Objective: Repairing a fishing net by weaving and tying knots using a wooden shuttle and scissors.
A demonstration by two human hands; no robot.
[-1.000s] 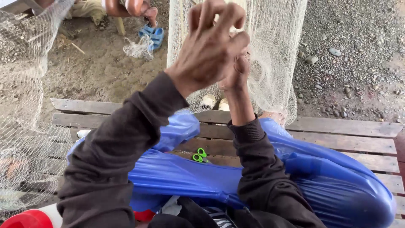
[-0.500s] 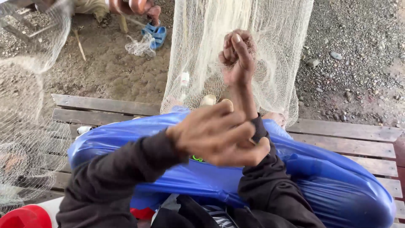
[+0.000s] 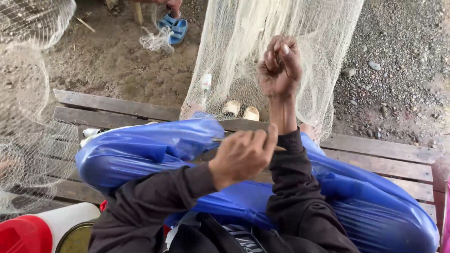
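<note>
A pale fishing net (image 3: pixel 243 42) hangs in front of me. My right hand (image 3: pixel 280 63) is raised and pinches a fold of its mesh in a closed fist. My left hand (image 3: pixel 243 157) is lower, over my lap, closed on a thin netting needle (image 3: pixel 279 148) whose tip sticks out to the right against my right sleeve. A shiny blue plastic sheet (image 3: pixel 140 147) covers my lap under both arms. Any thread running from the needle to the net is too fine to see.
I sit on a wooden plank platform (image 3: pixel 384 154) over sand and gravel. More netting (image 3: pixel 28 107) hangs at the left. A small bottle (image 3: pixel 205 85) and beige sandals (image 3: pixel 241 110) lie behind the net. Blue sandals (image 3: pixel 173 27) and another person's hand (image 3: pixel 172 4) are at the top. A red and white container (image 3: pixel 33 229) stands at bottom left.
My left hand has dropped from the net down to lap level and drawn back with the needle. My right hand stays raised on the mesh.
</note>
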